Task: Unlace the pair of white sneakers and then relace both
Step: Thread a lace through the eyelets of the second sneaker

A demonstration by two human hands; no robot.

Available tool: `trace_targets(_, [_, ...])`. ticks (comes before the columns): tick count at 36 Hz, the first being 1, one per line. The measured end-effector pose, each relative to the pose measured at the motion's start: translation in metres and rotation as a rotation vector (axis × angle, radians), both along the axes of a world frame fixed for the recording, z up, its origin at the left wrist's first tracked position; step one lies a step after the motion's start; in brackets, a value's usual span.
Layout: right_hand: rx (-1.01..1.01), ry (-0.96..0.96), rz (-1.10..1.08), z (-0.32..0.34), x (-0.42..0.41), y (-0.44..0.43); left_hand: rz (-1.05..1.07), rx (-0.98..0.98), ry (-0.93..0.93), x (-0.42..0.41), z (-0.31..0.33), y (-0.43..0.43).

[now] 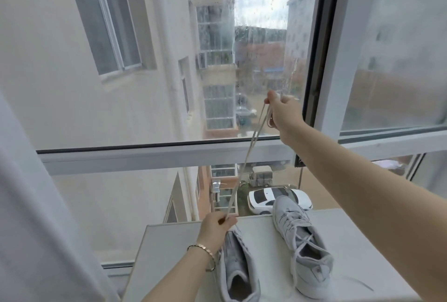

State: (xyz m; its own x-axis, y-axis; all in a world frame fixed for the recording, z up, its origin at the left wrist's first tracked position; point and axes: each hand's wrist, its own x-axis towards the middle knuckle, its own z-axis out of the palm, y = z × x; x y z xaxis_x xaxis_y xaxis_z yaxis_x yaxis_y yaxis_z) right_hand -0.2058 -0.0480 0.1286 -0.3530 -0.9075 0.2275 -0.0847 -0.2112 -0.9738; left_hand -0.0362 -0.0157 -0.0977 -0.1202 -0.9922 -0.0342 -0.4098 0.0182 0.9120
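Rain-spotted window [261, 35] behind, white tabletop [362, 241] below. Lace [244, 166] pulled taut, long axis running steeply from low left up to high right, two strands visible near the top. Lower end pinched in the left hand [216, 225], fingers curled tight, directly over the toe of the left sneaker [238, 265]. Upper end gripped in the right hand [283, 113], fist closed, raised well above the table against the glass. Left hand is the nearer to the shoe; the next threading would likely start there. Left sneaker shows no lacing (toe eyelets hidden by the hand, so cannot confirm fully bare). Right sneaker [302, 246] lies just beside it, still laced, loose ends trailing. Count: two sneakers, one lace in hand, one lace in a shoe, two hands. Gold bracelet [203, 249] on the left wrist.
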Motion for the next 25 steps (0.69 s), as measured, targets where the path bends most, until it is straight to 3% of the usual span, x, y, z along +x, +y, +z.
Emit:
trace_targets(10, [-0.046, 0.06, 0.007, -0.003, 0.001, -0.012, -0.061, 0.045, -0.029, 0.019, -0.011, -0.011])
trace_targets(25, [-0.178, 0.01, 0.093, 0.014, 0.014, -0.008, 0.101, -0.045, -0.121, -0.003, -0.002, -0.001])
